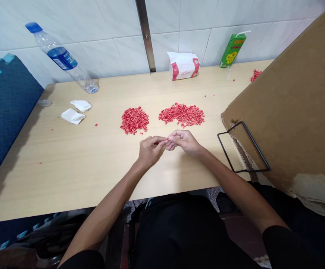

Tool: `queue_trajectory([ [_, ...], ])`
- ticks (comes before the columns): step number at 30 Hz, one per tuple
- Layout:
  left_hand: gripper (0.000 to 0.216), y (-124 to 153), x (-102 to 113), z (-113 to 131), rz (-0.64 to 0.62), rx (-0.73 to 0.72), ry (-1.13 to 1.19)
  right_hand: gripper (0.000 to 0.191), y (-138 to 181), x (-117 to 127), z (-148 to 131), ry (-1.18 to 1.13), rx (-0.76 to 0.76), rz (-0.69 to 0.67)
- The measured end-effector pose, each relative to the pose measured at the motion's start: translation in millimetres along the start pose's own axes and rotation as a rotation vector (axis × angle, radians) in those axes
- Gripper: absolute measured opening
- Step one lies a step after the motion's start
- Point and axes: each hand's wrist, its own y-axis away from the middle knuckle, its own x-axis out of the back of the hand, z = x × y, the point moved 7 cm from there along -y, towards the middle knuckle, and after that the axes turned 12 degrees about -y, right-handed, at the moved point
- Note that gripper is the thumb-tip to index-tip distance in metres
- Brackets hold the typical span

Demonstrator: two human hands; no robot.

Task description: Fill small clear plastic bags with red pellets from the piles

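My left hand [150, 149] and my right hand [186, 142] meet fingertip to fingertip above the wooden table. Between the pinched fingers a small red piece [168, 139] shows, mostly covered by the fingertips. Both hands are closed on it. Just beyond my left hand lies a round pile of small red cylindrical pieces [134, 120]. A wider pile of the same red pieces [182, 114] spreads beyond my right hand. What the curled fingers of my right hand cover cannot be made out.
A plastic bottle [63, 58] leans at the back left, with folded tissues [72, 116] in front. Along the wall stand a tissue pack [184, 67] and a green drink carton [233, 51]. Cardboard [285, 104] and a black wire frame [256, 147] border the right side; a blue foam panel [9, 97] the left.
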Motion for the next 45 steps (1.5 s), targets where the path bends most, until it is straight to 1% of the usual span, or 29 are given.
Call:
queue_trajectory([
  [7,0.016,-1,-6,-6,-0.097,0.101,0.213,0.042,1,0,-3,-0.027,-0.046,-0.018],
  [12,0.022,-1,-10,-10,-0.116,0.151,0.302,0.043,1,-2,-3,-0.023,-0.085,-0.051],
  [17,0.02,-1,-10,-9,-0.112,0.136,0.281,0.043,2,-2,-4,-0.026,-0.09,-0.035],
  [23,0.019,-1,-8,-5,-0.109,0.151,0.29,0.042,2,-3,-3,-0.014,-0.098,-0.069],
  [29,0.013,-2,-7,-5,-0.1,0.143,0.278,0.041,2,-3,-4,-0.024,-0.1,-0.071],
  [34,0.016,-2,-9,-5,-0.114,0.155,0.285,0.041,2,-3,-3,-0.007,-0.111,-0.091],
  [39,0.016,-2,-8,-3,-0.104,0.148,0.282,0.042,2,-2,-3,-0.004,-0.111,-0.083],
  [45,0.017,0,-10,-8,-0.117,0.149,0.288,0.044,1,-4,-1,-0.013,-0.119,-0.085],
])
